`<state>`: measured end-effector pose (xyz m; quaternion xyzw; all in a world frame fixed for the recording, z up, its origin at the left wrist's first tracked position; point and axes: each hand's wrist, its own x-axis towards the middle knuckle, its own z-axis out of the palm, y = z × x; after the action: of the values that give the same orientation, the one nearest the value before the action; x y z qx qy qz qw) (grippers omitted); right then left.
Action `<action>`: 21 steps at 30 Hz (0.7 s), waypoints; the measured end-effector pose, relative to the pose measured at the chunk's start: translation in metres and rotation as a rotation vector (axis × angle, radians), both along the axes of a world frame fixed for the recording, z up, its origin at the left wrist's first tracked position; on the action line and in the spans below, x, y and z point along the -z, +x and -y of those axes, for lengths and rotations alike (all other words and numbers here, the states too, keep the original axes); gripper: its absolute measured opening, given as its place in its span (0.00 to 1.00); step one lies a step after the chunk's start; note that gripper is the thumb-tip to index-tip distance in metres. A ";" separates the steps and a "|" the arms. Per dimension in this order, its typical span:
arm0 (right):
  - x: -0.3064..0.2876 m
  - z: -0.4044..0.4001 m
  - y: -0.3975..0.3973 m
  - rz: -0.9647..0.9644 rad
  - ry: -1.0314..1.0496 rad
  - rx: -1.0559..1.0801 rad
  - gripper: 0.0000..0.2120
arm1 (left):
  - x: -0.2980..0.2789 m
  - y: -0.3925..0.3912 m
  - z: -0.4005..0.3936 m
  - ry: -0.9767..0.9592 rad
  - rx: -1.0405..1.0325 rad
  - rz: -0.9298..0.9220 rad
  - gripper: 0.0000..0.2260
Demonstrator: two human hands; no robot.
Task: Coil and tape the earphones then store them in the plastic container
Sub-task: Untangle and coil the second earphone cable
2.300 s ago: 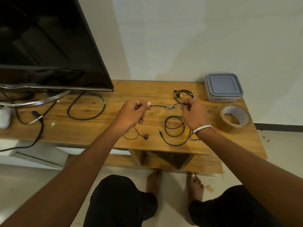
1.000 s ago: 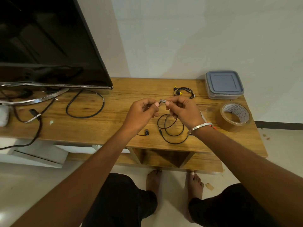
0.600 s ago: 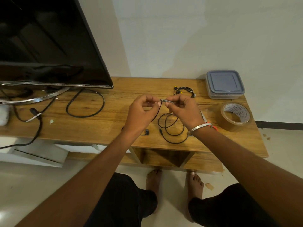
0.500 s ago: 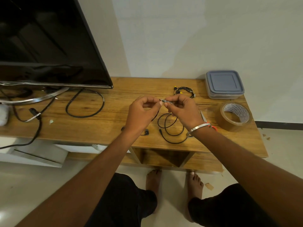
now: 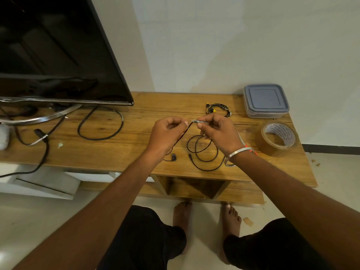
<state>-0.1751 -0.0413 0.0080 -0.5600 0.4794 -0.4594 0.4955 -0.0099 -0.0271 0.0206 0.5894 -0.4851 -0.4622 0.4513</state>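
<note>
Above the wooden table (image 5: 136, 152), both hands are raised close together, fingertips nearly meeting. Left hand (image 5: 167, 133): thumb and forefinger pinch the black cord of the earphones (image 5: 202, 151). Right hand (image 5: 220, 131): thumb and forefinger pinch the small silver inline piece (image 5: 195, 121) on the same cord. That piece's long axis runs roughly left-right, pointing toward the left hand.

From the left pinch the cord drops down-left to one earbud (image 5: 174, 157) lying on the table, below the left wrist. Below the right hand, the rest of the cord lies in two or three loose loops, plug end (image 5: 190, 153) pointing away from the person.

Count: one loose earphone set in hand; one second bundle (image 5: 218, 109), already coiled, beyond the hands; one tape roll (image 5: 278, 139), flat, right of the hands; one plastic container (image 5: 266, 100), lid on, at the far right corner. One TV (image 5: 54, 51) at left.
</note>
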 end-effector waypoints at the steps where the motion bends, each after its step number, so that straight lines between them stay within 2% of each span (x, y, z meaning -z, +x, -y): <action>1: 0.000 0.001 -0.001 0.001 -0.002 -0.008 0.05 | 0.000 0.000 0.000 0.013 0.022 0.004 0.04; 7: 0.001 0.001 0.000 0.060 0.012 -0.081 0.06 | 0.000 -0.001 -0.001 0.025 0.152 -0.023 0.05; 11: 0.002 0.001 0.000 0.072 0.026 -0.093 0.07 | 0.000 -0.003 -0.001 0.024 0.125 -0.031 0.04; 21: 0.007 0.000 -0.001 0.017 -0.005 -0.090 0.09 | -0.002 -0.002 -0.003 0.080 0.100 -0.185 0.04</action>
<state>-0.1757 -0.0411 0.0009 -0.5784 0.4483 -0.4427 0.5181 -0.0119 -0.0244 0.0229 0.5368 -0.4513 -0.5557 0.4465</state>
